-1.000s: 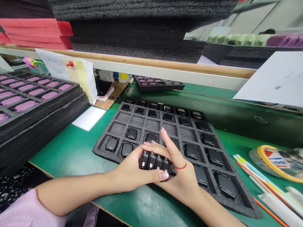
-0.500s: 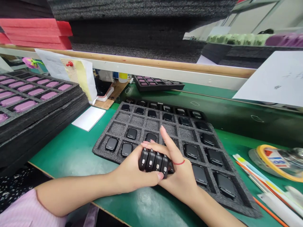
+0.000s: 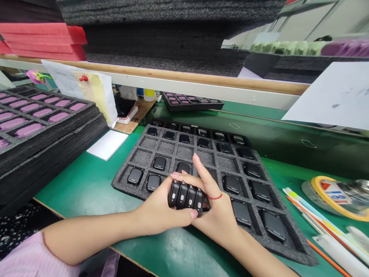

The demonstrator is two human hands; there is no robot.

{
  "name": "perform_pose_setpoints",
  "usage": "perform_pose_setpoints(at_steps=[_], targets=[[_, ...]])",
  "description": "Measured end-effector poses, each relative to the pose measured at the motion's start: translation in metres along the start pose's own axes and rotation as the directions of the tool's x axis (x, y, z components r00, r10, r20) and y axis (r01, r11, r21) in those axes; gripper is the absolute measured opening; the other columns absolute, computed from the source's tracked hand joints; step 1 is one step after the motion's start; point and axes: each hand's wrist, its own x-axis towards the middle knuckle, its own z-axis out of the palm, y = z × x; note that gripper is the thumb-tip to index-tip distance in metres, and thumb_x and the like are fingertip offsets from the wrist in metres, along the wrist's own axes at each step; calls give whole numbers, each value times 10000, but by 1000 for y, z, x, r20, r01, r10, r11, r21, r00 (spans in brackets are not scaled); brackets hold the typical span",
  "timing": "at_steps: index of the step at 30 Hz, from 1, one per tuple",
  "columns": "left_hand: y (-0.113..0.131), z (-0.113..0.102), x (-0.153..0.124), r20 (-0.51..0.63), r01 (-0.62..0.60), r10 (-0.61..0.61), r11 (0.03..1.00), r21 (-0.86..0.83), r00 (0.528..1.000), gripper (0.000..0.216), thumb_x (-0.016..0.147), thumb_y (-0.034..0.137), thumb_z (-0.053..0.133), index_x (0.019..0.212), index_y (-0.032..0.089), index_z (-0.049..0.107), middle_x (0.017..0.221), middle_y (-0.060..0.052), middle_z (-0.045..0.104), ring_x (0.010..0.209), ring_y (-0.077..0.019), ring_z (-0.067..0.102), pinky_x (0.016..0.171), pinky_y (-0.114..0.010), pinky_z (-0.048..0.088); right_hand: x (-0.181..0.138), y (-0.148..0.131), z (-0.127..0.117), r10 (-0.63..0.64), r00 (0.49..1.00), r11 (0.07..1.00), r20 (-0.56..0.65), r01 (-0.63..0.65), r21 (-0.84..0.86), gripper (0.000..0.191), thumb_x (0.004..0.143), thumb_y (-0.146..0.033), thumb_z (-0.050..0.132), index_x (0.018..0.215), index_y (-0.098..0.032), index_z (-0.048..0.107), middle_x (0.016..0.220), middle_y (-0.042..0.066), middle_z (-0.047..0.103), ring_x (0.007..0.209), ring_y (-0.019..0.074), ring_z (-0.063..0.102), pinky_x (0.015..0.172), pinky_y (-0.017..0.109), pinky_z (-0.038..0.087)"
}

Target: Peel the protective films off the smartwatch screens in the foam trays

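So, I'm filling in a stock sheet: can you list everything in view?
Watch-like devices: four, black, held side by side between both hands.
Foam tray: one, dark grey, on the bench mat, under the hands.
Tray devices: many, black, in the tray's pockets; some pockets empty.
Foam tray stack: one, dark grey, left, with pink items on top.
Small tray: one, black, behind the foam tray.
Bench mat: one, green, under everything.
Foam sheets: several, red, upper left.
Paper sheet: one, white, upper right.
Card: one, white, left of the foam tray.
Strips: several, orange and white, right.
Left hand: one, pink sleeve.
Right hand: one, red wrist string.
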Motion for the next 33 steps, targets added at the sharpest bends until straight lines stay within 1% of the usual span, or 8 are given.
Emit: perform_pose_setpoints(at_steps=[3, 8, 14, 18, 21, 26, 29, 33], targets=[[3, 0, 0, -10, 4, -4, 1000, 3, 1000, 570, 699, 225, 702, 1211, 192, 455, 1126, -78, 623, 1133, -299, 606, 966, -457, 484, -1, 1, 0, -4, 1000, 1000, 3, 4, 1, 970, 868, -215, 747, 1619, -310, 142, 1317, 43, 680, 1218, 235, 655, 1137, 406, 502], [2, 3, 2, -98, -65, 73, 995, 81, 992, 521, 694, 229, 682, 1168, 177, 472, 1293, -129, 580, 1259, -317, 549, 1074, -458, 451, -1, 0, 1, -18, 1000, 1000, -2, 18, -18, 954, 865, -127, 661, 1625, -296, 109, 1300, 29, 689, 1228, 208, 651, 1150, 400, 488], [-1, 4, 2, -76, -38, 43, 997, 66, 996, 587, 675, 191, 694, 1209, 191, 449, 1150, -90, 642, 1137, -297, 621, 992, -437, 501, 0, -1, 1, -10, 1000, 999, 5, 10, -40, 949, 872, -161, 674, 1625, -279, 108, 1300, 37, 690, 1220, 220, 655, 1152, 414, 480], [0, 2, 1, -102, -67, 77, 993, 93, 992, 511, 701, 206, 681, 1170, 184, 478, 1220, -105, 611, 1202, -304, 580, 1042, -451, 467, 0, -1, 0, -2, 1000, 998, 9, 3, -55, 979, 845, -143, 680, 1626, -273, 104, 1296, 37, 693, 1230, 230, 646, 1137, 414, 491], [0, -1, 1, -57, -65, 68, 997, 53, 996, 560, 687, 193, 698, 1198, 186, 470, 1209, -97, 604, 1192, -304, 578, 1024, -449, 469, 1, -1, -1, -8, 1000, 999, 9, 8, -45, 953, 867, -183, 683, 1626, -264, 112, 1297, 46, 692, 1239, 239, 638, 1138, 427, 492], [-1, -3, 1, -25, -48, 48, 999, -12, 999, 459, 794, 350, 740, 1152, 174, 514, 1156, -93, 606, 1170, -290, 575, 1017, -447, 449, 0, 1, 0, -19, 1000, 999, 4, 20, -34, 973, 869, -186, 704, 1624, -302, 101, 1310, 26, 685, 1229, 206, 647, 1143, 381, 493], [1, -2, 1, -32, -25, 26, 1000, 19, 999, 511, 728, 317, 815, 1117, 179, 513, 1142, -90, 607, 1149, -287, 579, 1000, -445, 458, -1, 4, 0, -27, 1000, 999, -1, 27, -23, 957, 880, -242, 734, 1620, -313, 130, 1325, 32, 677, 1222, 208, 654, 1150, 398, 488], [2, 0, 1, -24, 16, -15, 999, 52, 1000, 669, 618, 282, 883, 1140, 180, 478, 1097, -87, 620, 1069, -288, 606, 952, -463, 474, -2, 6, 0, 31, 1000, 999, 5, -31, 42, 914, 882, -302, 753, 1603, -366, 195, 1460, 35, 570, 1234, 239, 641, 1161, 435, 465]])
